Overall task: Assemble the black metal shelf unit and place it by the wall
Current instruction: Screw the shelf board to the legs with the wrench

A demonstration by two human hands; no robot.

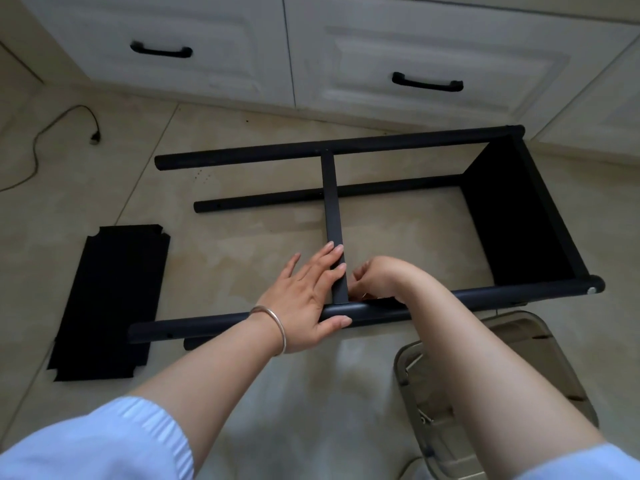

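Observation:
The black metal shelf unit (408,142) lies on its side on the tiled floor, with four round posts running left to right. One shelf panel (519,216) is fixed at its right end. A second shelf panel (330,199) stands edge-on in the middle between the posts. My left hand (308,296) lies flat against that middle panel, thumb under the near post (214,327). My right hand (377,278) is curled at the joint of panel and near post, fingertips pinching something small that I cannot make out. A loose black shelf panel (110,303) lies flat at the left.
White cabinet drawers (433,50) with black handles line the far side. A cable with a plug (93,136) trails on the floor at the far left. A clear plastic stool or tray (460,393) holding small metal hardware sits under my right forearm.

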